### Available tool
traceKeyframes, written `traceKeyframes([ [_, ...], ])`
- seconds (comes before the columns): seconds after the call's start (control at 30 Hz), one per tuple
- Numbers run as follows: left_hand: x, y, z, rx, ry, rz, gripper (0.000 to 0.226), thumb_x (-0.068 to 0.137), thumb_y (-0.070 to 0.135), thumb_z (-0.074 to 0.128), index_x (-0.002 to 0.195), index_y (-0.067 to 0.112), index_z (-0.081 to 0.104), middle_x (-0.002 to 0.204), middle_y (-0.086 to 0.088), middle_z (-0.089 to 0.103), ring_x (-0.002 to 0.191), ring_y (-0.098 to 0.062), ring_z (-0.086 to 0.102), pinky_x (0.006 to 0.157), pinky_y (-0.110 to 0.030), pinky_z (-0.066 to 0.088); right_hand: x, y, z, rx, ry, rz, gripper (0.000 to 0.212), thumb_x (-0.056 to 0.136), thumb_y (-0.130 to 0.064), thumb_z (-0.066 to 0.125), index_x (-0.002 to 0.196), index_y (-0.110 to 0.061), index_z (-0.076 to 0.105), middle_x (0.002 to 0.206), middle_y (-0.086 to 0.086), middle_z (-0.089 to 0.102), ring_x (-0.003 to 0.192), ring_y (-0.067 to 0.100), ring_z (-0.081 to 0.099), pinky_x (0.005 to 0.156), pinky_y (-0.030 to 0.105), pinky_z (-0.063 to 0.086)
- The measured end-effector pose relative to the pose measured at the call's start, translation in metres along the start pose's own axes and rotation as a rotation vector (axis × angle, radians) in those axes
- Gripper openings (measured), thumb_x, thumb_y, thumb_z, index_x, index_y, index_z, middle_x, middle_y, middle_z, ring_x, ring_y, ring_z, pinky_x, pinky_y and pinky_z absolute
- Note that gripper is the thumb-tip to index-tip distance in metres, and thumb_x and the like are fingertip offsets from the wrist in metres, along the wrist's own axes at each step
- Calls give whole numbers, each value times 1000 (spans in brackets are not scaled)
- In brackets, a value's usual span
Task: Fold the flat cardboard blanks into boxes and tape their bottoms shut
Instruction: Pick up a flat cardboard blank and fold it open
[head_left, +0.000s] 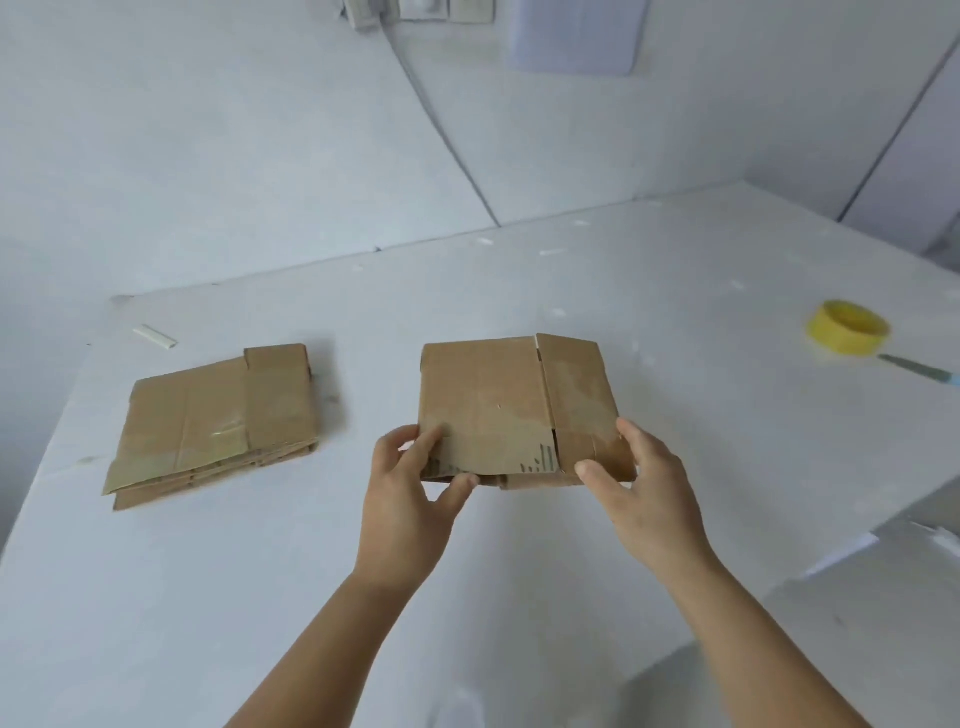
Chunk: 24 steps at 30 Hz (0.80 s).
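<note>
The person holds one flat cardboard blank (511, 410) up off the white table (649, 291), well to the right of the stack of blanks (215, 423), which lies flat on the tabletop. The left hand (415, 499) pinches the blank's near left corner, thumb under the edge and fingers (434, 436) curled over the top face; the right hand (641, 491) clamps the near right corner the same way, thumb on the near face and the other fingers out of sight behind the card. The blank is not yet opened — its panels lie pressed together, and patches of old clear tape shine across the top face and along the flap slit. That leftover tape is probably the main risk: if it bridges a slit or sticks two layers together, pulling the panels apart could tear the worn card rather than open it, and the ragged near edge looks likely to crumple under the pinch. The yellow tape roll (848, 328) sits far to the right of the stack, with a thin blue-tipped tool (919, 370) just beside it, so a half-formed box might spring flat when a hand lets go to reach for them. No brand or readable writing shows — only a few dark bar-like marks near the blank's near edge, too faint to read.
</note>
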<state>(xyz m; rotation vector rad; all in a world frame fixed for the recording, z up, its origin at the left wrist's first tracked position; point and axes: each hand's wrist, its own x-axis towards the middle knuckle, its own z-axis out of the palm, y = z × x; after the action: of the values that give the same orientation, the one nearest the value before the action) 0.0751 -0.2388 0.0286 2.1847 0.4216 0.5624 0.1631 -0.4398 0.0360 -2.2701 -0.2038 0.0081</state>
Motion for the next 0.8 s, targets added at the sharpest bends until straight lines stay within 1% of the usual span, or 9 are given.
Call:
traceKeyframes([
  [0.1, -19, 42, 54, -47, -28, -13, 53, 79, 21, 76, 129, 19, 57, 129, 0, 46, 92, -4, 59, 81, -3, 36, -1, 43, -53, -51, 20, 32, 67, 87, -37, 62, 145, -16, 35, 144, -1, 42, 130, 18, 39, 86, 19, 34],
  [0.13, -25, 56, 71, -62, -38, -19, 53, 79, 21, 76, 129, 19, 57, 129, 0, 46, 94, -8, 59, 83, -8, 38, -1, 57, -72, -66, 21, 44, 67, 88, -37, 61, 145, -16, 35, 145, -1, 41, 130, 18, 38, 85, 18, 33],
  [0.2, -36, 84, 105, -78, -57, -20, 54, 80, 22, 76, 130, 18, 57, 129, 1, 46, 97, -10, 59, 84, -12, 39, -1, 86, -107, -87, 30, 60, 67, 88, -40, 60, 145, -16, 34, 145, 0, 40, 131, 19, 38, 89, 21, 36],
  [0.27, -45, 110, 135, -91, -75, -14, 54, 80, 23, 75, 130, 17, 56, 129, 2, 46, 98, -10, 59, 86, -15, 40, -3, 111, -141, -90, 52, 76, 68, 88, -42, 59, 145, -17, 34, 145, 0, 41, 132, 20, 37, 99, 31, 40],
  [0.33, -52, 135, 163, -106, -94, -8, 54, 81, 24, 75, 131, 17, 56, 129, 3, 46, 98, -10, 59, 86, -16, 40, -5, 133, -172, -99, 76, 95, 67, 88, -43, 58, 145, -17, 34, 145, 0, 41, 133, 20, 34, 105, 40, 39],
  [0.57, -54, 202, 239, -135, -197, 43, 53, 83, 26, 72, 132, 15, 55, 128, 7, 44, 95, -2, 56, 85, -13, 37, 6, 190, -251, -87, 167, 154, 68, 87, -43, 59, 145, -17, 35, 145, 1, 41, 131, 21, 38, 107, 41, 37],
  [0.63, -47, 215, 258, -132, -224, 60, 52, 84, 26, 71, 132, 14, 55, 127, 7, 44, 93, 0, 57, 81, -5, 36, 14, 204, -266, -82, 179, 177, 67, 87, -43, 58, 145, -18, 35, 144, -1, 42, 128, 21, 42, 104, 38, 38],
  [0.7, -36, 225, 278, -129, -239, 76, 51, 84, 25, 72, 131, 14, 55, 125, 8, 45, 90, 8, 54, 73, 4, 34, 27, 216, -278, -64, 181, 192, 68, 85, -48, 57, 143, -20, 38, 140, -3, 46, 125, 21, 44, 100, 36, 41],
  [0.8, -11, 239, 308, -130, -244, 88, 50, 83, 25, 72, 130, 14, 56, 121, 8, 44, 86, 14, 51, 70, 8, 32, 58, 228, -296, -53, 190, 198, 74, 78, -57, 53, 141, -19, 41, 135, -4, 50, 122, 21, 47, 99, 40, 44],
])
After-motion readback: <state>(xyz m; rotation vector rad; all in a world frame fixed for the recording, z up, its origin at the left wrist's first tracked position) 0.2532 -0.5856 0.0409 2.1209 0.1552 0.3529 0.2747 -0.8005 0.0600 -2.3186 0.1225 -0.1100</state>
